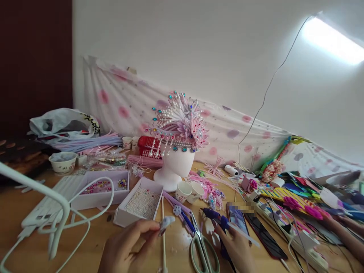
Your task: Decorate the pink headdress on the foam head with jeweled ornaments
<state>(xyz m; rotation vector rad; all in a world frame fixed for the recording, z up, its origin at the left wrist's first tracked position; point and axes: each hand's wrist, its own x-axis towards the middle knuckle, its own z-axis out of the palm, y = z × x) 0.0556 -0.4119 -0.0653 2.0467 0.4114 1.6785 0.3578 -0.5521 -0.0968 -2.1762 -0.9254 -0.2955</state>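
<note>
My left hand (127, 244) is closed in a pinch on a small pale blue-white piece (168, 220), partly hidden by the fingertips. A thin stick (163, 248) lies just under it. My right hand (236, 242) is wrapped round a dark blue glue gun (211, 214), its nozzle pointing left; a translucent glue stick (244, 234) juts out behind. Between my hands lie scissors (202, 242) with pale handles and a small pale flower (177, 211). Beyond them, a white foam head (176, 167) wears a pink, beaded headdress (182, 123) with gems and pearl strands.
A box of pearl beads (121, 217) and a box of gems (96, 201) stand left of centre. Paper cups (183, 191) sit before the foam head. Phones (267, 236) and a power strip (311, 254) lie right. Another person's arm (338, 231) reaches in there. White cables (85, 220) loop left.
</note>
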